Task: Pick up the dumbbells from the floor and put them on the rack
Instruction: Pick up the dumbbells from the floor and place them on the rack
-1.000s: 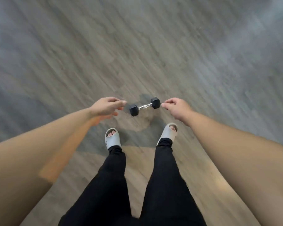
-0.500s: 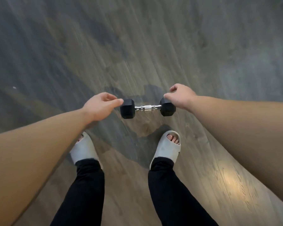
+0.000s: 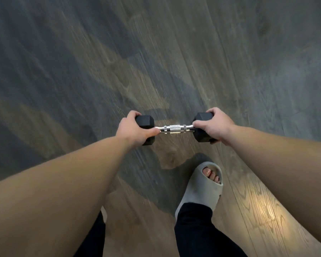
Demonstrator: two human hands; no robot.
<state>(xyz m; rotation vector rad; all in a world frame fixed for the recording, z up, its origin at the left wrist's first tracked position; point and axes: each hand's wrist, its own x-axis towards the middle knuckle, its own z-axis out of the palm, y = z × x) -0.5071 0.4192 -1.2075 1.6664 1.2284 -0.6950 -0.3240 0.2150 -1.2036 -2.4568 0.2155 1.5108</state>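
One dumbbell (image 3: 175,128) with black hexagonal heads and a knurled chrome handle lies crosswise in the middle of the head view, above a wood-plank floor. My left hand (image 3: 134,129) wraps its left head, thumb on the handle. My right hand (image 3: 214,125) wraps its right head in the same way. Whether the dumbbell still touches the floor I cannot tell. No rack is in view.
The grey-brown plank floor (image 3: 82,71) fills the view, partly blurred. My right foot in a grey slide sandal (image 3: 204,188) stands just below the dumbbell. Black trouser legs (image 3: 196,232) show at the bottom edge. A bright light patch lies on the floor at lower right.
Both hands have gone from hovering open beside the dumbbell's ends to closing around its two heads. The view has come much closer to the floor.
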